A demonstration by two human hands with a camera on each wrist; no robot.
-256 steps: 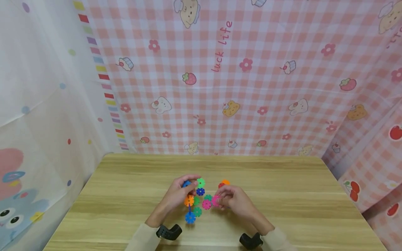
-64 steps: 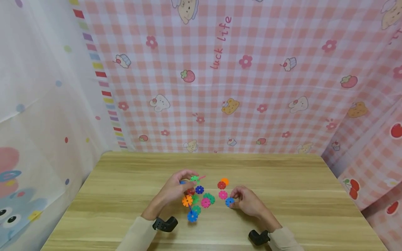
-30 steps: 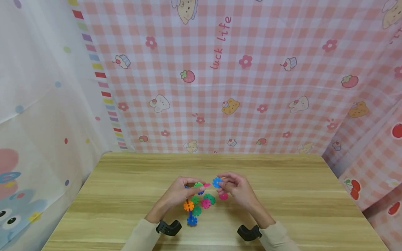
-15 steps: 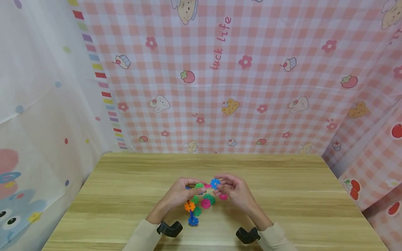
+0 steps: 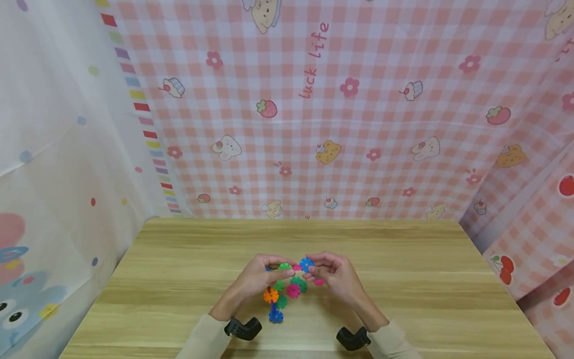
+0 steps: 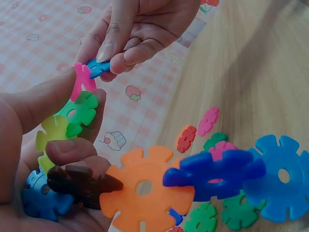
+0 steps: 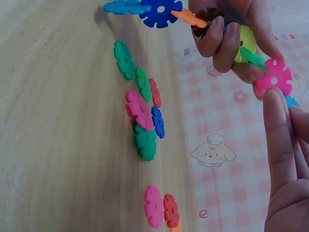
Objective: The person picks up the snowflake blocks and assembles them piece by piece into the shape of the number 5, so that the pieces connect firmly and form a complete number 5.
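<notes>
My left hand (image 5: 253,276) grips a chain of notched plastic snowflake discs. In the left wrist view it runs from a light blue disc (image 6: 282,176) through a dark blue disc (image 6: 217,174), an orange disc (image 6: 144,210), a dark brown disc (image 6: 79,183) and another blue disc (image 6: 41,195). A yellow disc (image 6: 53,130), a green disc (image 6: 79,108) and a pink disc (image 6: 83,79) form its far end. My right hand (image 5: 338,276) pinches a blue snowflake disc (image 5: 306,264) against the pink disc's edge. Fingers partly hide that contact; how deep the slots sit cannot be told.
On the wooden table (image 5: 179,279) below lie loose discs: several green (image 7: 124,60), a pink one (image 7: 139,110), a red one (image 7: 154,93) and a dark blue one (image 7: 158,122). Another pink disc (image 7: 154,206) lies beside a red disc (image 7: 171,210). A checked cloth (image 5: 287,124) hangs behind the table.
A pink disc, earlier in my right hand, now sits on the chain's end. My right hand has since lifted the blue disc off the table and brought it left to the pink one.
</notes>
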